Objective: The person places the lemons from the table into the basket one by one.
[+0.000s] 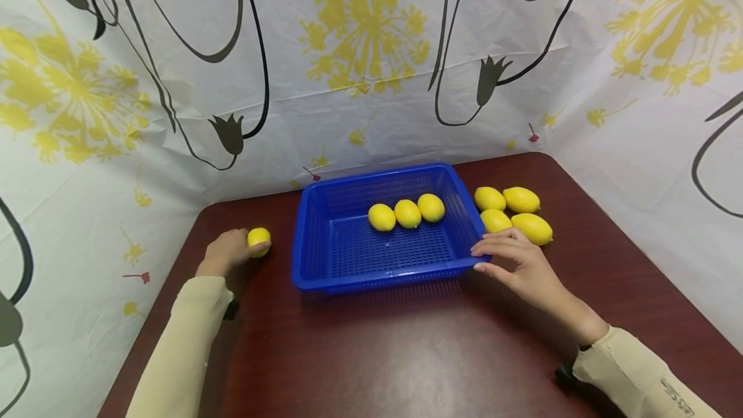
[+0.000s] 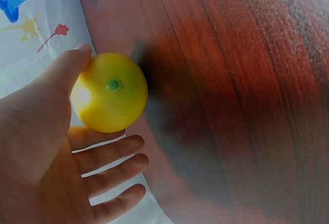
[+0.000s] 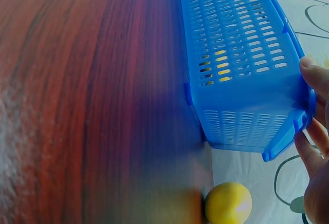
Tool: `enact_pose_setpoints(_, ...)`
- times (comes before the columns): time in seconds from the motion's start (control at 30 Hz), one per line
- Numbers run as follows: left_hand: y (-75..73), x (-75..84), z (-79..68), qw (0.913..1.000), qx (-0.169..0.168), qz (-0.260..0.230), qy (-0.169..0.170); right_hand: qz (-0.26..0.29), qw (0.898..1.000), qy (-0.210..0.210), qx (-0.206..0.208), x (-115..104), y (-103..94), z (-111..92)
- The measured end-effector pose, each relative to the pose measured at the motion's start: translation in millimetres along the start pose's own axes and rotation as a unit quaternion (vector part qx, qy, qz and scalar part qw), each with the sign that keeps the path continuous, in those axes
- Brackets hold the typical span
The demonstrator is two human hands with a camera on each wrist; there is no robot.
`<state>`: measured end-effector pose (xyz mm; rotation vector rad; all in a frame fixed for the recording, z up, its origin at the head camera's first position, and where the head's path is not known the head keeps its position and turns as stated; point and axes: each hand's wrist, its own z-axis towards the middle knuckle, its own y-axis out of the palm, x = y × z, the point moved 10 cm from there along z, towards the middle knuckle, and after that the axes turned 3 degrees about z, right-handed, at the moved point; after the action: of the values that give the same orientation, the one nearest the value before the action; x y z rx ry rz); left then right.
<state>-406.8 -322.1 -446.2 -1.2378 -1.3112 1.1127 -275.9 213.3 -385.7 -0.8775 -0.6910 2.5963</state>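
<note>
At the left side of the table, my left hand (image 1: 229, 251) pinches a yellow lemon (image 1: 258, 241) between thumb and index finger. The left wrist view shows the lemon (image 2: 109, 92) with its green stem end facing the camera, the other fingers spread below it. My right hand (image 1: 525, 266) holds the near right corner of a blue plastic basket (image 1: 395, 273), thumb and fingertips on its rim. Inside the basket, three lemons (image 1: 407, 213) lie in a row toward the back right. In the right wrist view, the basket (image 3: 247, 80) shows its slotted side, with fingers at its rim.
Several more lemons (image 1: 522, 200) lie grouped on the table to the right of the basket, beyond the right hand. The dark reddish-brown wooden table (image 1: 395, 353) meets a white patterned cloth (image 1: 395, 128) behind and at both sides.
</note>
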Motion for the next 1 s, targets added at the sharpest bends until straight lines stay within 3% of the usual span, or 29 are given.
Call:
enact_pose_setpoints(0.2,-0.4,1.0,-0.1,0.9999,0.013,-0.008,0.002,0.004,0.999,0.03,-0.011,6.4,1.2,-1.4)
enact_pose_setpoints(0.4,0.8,1.7,-0.7,0.9997,0.02,-0.014,-0.002,0.002,1.0,-0.008,0.005,-0.8,-0.8,-0.2)
enact_pose_setpoints(1.0,-2.8,4.0,-2.2,0.9996,0.025,-0.017,-0.001,0.007,1.0,-0.007,0.009,0.6,-0.4,-0.7)
